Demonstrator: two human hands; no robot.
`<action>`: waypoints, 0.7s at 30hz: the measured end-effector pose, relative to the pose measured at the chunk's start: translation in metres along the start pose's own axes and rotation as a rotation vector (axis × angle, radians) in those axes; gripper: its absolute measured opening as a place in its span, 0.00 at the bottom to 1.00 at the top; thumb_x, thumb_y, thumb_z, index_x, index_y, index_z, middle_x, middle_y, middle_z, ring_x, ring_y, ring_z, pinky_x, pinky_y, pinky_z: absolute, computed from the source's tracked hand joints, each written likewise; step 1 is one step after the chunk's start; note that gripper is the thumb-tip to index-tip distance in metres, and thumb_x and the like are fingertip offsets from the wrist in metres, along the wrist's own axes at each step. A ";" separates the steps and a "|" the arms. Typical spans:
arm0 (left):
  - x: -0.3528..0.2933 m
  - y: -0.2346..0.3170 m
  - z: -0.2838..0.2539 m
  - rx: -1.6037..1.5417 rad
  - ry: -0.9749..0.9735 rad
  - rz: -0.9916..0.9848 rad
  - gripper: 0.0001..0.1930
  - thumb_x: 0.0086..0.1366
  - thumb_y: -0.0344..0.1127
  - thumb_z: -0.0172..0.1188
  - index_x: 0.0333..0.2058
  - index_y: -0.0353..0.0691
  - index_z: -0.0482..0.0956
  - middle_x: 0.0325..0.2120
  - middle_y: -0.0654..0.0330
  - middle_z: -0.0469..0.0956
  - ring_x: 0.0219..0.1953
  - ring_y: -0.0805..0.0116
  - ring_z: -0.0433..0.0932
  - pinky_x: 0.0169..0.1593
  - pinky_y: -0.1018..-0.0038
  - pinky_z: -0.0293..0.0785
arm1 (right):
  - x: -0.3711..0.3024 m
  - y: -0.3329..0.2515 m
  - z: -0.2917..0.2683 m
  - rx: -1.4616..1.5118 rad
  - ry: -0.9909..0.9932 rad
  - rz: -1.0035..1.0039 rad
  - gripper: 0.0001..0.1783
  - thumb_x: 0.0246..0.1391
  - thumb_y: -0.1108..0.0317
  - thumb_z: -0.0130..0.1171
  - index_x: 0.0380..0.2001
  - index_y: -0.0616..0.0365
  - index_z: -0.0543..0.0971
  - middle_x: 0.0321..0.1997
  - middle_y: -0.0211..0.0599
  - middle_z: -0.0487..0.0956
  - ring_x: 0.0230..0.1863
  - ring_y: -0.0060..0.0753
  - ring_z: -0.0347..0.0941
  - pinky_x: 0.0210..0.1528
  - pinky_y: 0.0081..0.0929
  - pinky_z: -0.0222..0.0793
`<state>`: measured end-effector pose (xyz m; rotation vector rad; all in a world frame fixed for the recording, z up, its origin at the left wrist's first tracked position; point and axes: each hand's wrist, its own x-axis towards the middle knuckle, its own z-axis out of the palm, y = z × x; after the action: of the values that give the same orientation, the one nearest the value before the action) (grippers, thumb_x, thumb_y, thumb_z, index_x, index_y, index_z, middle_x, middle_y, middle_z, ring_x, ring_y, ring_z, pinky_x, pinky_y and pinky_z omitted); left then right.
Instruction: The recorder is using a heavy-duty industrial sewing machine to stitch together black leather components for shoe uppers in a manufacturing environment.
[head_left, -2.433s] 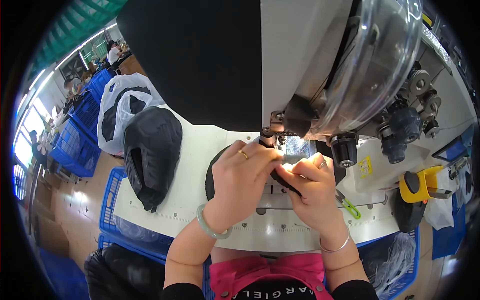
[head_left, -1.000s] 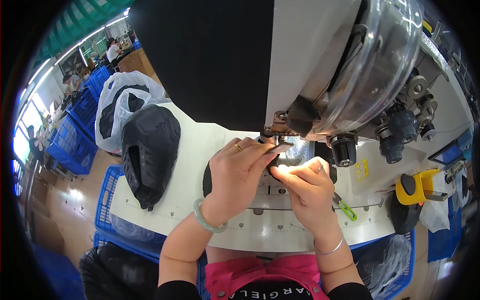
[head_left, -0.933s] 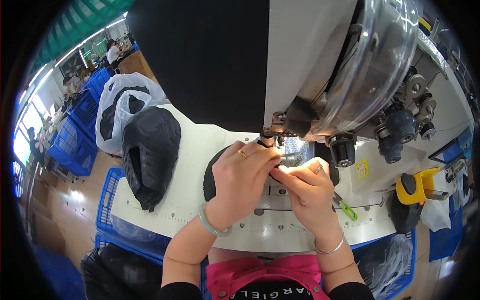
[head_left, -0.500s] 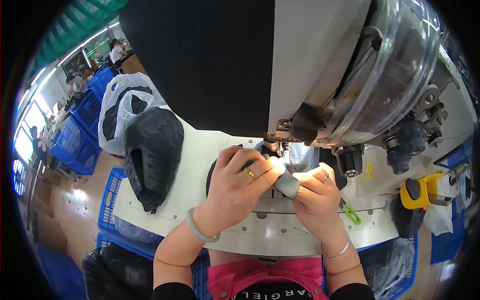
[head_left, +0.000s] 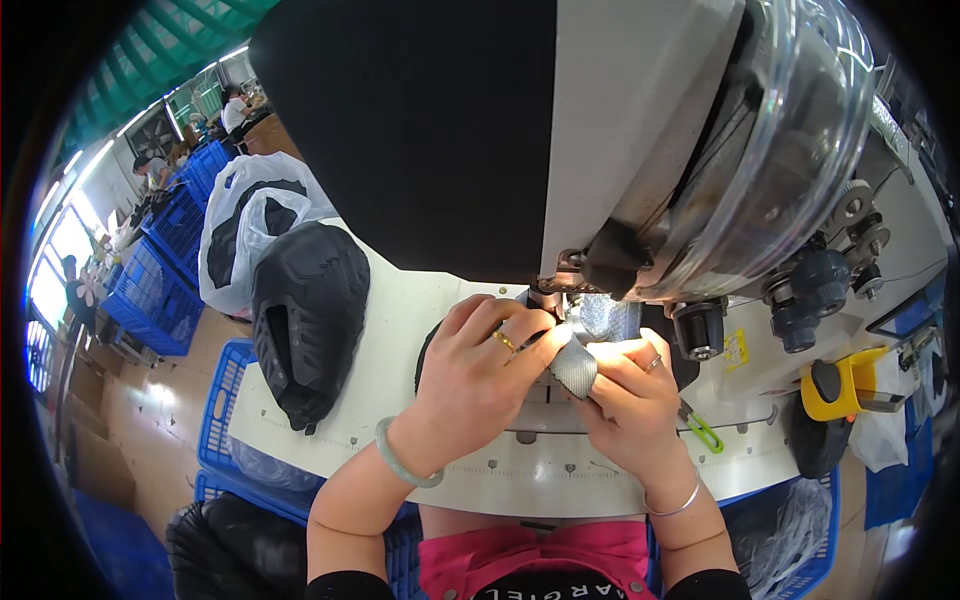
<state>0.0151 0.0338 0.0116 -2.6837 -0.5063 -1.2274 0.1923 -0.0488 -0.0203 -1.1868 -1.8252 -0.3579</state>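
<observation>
Both my hands work close to the needle area of a sewing machine [head_left: 640,240], under its bright lamp. With fingers pinched, my left hand [head_left: 480,365] grips a grey mesh fabric piece [head_left: 574,369] just in front of the presser foot. My right hand [head_left: 635,405] holds the right side of that same piece, fingers bent around it. The fabric's lower end folds down between the hands. Dark material shows in part behind my left hand and to the right of my right hand. My fingers hide most of what lies beneath the needle.
Black shoe uppers [head_left: 312,325] lie at the left of the white table [head_left: 540,470], beside a white plastic bag [head_left: 225,255]. A green-handled cutter [head_left: 703,432] and a yellow holder [head_left: 840,385] are at the right. Blue crates [head_left: 215,400] stand below; people sit far left.
The fabric's loose end has shifted slightly left and turned a little between my fingers. Both hands keep their grip near the needle, and the whole view has tilted slightly.
</observation>
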 end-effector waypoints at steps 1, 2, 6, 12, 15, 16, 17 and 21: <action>0.000 0.001 -0.001 0.004 -0.019 -0.002 0.16 0.48 0.27 0.63 0.39 0.40 0.83 0.39 0.64 0.79 0.41 0.63 0.78 0.48 0.65 0.75 | 0.001 0.000 -0.003 -0.002 -0.003 -0.005 0.15 0.35 0.77 0.68 0.32 0.51 0.84 0.32 0.25 0.80 0.33 0.35 0.75 0.48 0.41 0.63; 0.000 0.002 -0.003 0.003 -0.013 -0.004 0.16 0.48 0.27 0.63 0.39 0.40 0.83 0.39 0.64 0.79 0.41 0.63 0.78 0.48 0.65 0.75 | 0.002 0.000 -0.008 0.078 -0.003 -0.024 0.15 0.36 0.75 0.70 0.32 0.51 0.84 0.32 0.26 0.80 0.34 0.37 0.76 0.47 0.42 0.65; -0.004 0.005 -0.004 0.085 -0.032 0.066 0.17 0.47 0.28 0.61 0.39 0.37 0.82 0.40 0.62 0.78 0.42 0.62 0.77 0.50 0.64 0.75 | -0.001 0.013 -0.018 0.033 0.054 0.059 0.11 0.46 0.68 0.70 0.35 0.54 0.83 0.35 0.32 0.79 0.40 0.43 0.76 0.46 0.43 0.69; -0.002 0.005 -0.002 -0.080 0.054 -0.060 0.11 0.52 0.26 0.63 0.37 0.38 0.83 0.31 0.60 0.79 0.33 0.61 0.77 0.40 0.68 0.75 | 0.003 0.030 -0.024 -0.052 -0.221 0.178 0.12 0.52 0.60 0.67 0.38 0.53 0.85 0.32 0.37 0.78 0.33 0.41 0.73 0.34 0.35 0.69; 0.002 -0.004 0.002 -0.265 0.101 -0.221 0.12 0.53 0.26 0.68 0.38 0.39 0.83 0.25 0.62 0.80 0.22 0.63 0.75 0.28 0.72 0.72 | 0.009 0.034 -0.027 -0.142 -0.198 0.062 0.10 0.51 0.60 0.68 0.36 0.50 0.86 0.28 0.34 0.77 0.26 0.37 0.72 0.28 0.32 0.68; 0.001 -0.001 0.003 -0.283 0.092 -0.304 0.12 0.53 0.26 0.68 0.38 0.40 0.84 0.26 0.62 0.81 0.23 0.63 0.75 0.28 0.72 0.72 | 0.010 0.036 -0.027 -0.196 -0.203 0.028 0.09 0.50 0.59 0.69 0.34 0.48 0.86 0.26 0.32 0.76 0.22 0.34 0.72 0.24 0.30 0.67; 0.001 0.002 0.002 -0.300 0.082 -0.387 0.11 0.54 0.26 0.67 0.38 0.40 0.84 0.26 0.61 0.81 0.24 0.63 0.75 0.29 0.72 0.72 | 0.010 0.035 -0.027 -0.192 -0.200 0.031 0.09 0.50 0.59 0.69 0.34 0.48 0.86 0.26 0.32 0.76 0.22 0.34 0.72 0.24 0.30 0.67; 0.001 0.017 0.001 -0.190 0.099 -0.274 0.10 0.54 0.23 0.65 0.37 0.38 0.85 0.30 0.57 0.82 0.27 0.60 0.76 0.32 0.70 0.73 | 0.012 0.033 -0.030 -0.227 -0.231 0.023 0.09 0.49 0.58 0.69 0.31 0.49 0.86 0.25 0.31 0.75 0.23 0.33 0.73 0.25 0.30 0.67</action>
<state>0.0224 0.0183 0.0115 -2.7570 -0.8031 -1.5443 0.2343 -0.0448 -0.0018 -1.4544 -2.0068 -0.4391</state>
